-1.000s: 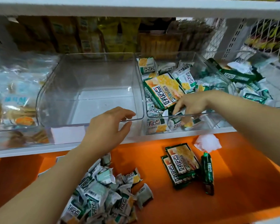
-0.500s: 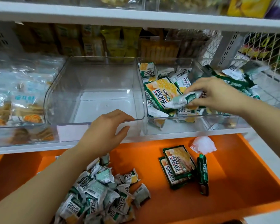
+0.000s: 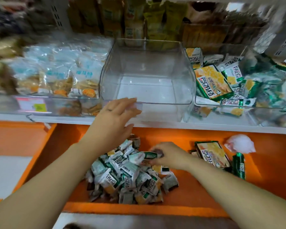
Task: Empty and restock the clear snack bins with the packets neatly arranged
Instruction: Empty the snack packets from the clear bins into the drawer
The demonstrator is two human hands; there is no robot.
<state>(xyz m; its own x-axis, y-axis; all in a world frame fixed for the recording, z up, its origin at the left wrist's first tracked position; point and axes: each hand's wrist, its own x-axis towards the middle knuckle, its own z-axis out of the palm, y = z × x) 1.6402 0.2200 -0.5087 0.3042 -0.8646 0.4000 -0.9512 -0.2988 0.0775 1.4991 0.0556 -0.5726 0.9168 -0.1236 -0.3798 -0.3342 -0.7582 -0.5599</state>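
The right hand (image 3: 168,156) is down over the orange shelf (image 3: 262,182), fingers curled on a small packet (image 3: 153,154) at the top of the pile (image 3: 130,177) of loose green-and-white packets (motion blur makes the exact grip hard to read). The left hand (image 3: 116,116) has its fingers straight against the front lip of the empty bin (image 3: 163,103), touching it and gripping nothing. That middle bin sits on the white shelf (image 3: 205,126) above and has nothing in it. Just beside it, the right-hand bin (image 3: 221,117) is heaped with the same kind of packets, large and small, in a jumble. To the right of the pile on the orange shelf lie a few larger packets (image 3: 211,154), a narrow green packet (image 3: 238,164) and a crumpled white wad (image 3: 239,143). The left-hand bin (image 3: 64,103) holds pale blue bags of another snack. By my reading the job is in its emptying half: one bin is cleared, the right-hand one has plenty to come out, and no neat restocking has begun.
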